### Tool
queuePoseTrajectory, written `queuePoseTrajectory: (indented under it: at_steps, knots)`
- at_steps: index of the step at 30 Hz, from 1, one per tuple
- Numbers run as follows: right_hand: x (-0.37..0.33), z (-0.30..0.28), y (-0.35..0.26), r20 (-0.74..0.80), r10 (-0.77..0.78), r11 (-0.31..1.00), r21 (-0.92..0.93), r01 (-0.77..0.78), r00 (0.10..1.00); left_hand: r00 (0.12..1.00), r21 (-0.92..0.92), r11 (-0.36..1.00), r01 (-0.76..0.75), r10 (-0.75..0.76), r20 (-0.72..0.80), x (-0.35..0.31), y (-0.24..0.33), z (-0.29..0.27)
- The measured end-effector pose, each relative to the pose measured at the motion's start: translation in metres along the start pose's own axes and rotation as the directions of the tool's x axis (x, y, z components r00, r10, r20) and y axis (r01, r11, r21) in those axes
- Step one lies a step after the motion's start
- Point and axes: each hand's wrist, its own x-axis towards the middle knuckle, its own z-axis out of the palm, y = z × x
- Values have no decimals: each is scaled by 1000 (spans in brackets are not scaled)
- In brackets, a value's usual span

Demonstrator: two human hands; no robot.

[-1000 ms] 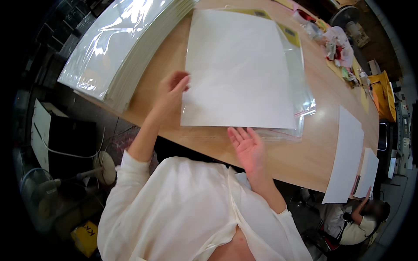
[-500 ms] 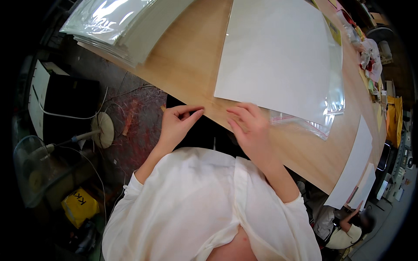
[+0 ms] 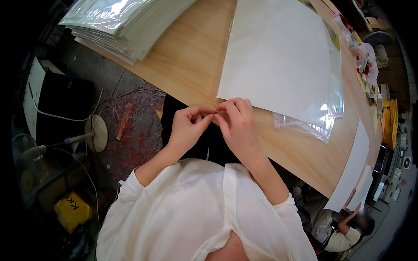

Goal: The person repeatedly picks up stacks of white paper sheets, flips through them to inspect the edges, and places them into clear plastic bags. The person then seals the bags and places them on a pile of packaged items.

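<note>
With our left hand [image 3: 185, 130] we are pressing thumb and finger together; our right hand [image 3: 239, 126] is meeting those tips, and we cannot tell whether our grip is pinching anything thin. Just beyond the grip, the white sheet [image 3: 278, 61] is lying over a clear bag [image 3: 321, 132] on the worktop [image 3: 178, 65]. We are judging the sheet light, bendable and easily creased, the bag floppy and slippery; we are favouring a hold at opposite edges.

Light is falling brightly on the counter [image 3: 187, 65], glare is streaking the plastic-topped stack [image 3: 106, 17] and clear sleeve [image 3: 321, 132], the floor [image 3: 137, 114] is lying dim, and fisheye distortion is bending shapes toward black corners.
</note>
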Motion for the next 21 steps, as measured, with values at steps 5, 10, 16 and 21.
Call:
queuePoseTrajectory:
  at_steps: [5, 10, 16, 21]
  knots:
    - [1, -3, 1, 43, -15, 998, 63, 12, 999, 1000, 0, 1000, -11, 11, 12, -1, -7, -2]
    - [4, -9, 3, -13, -157, 987, -29, 157, 987, 999, 28, 999, -38, 38, 8, 6, 12, -2]
    - [1, -35, -6, -100, -120, 957, 251, 141, 988, 995, 27, 998, 56, -58, 82, 24, 27, -5]
    - [-36, -82, 25, -124, 14, 979, 202, 11, 992, 991, 14, 992, -129, 128, 26, 41, 13, -29]
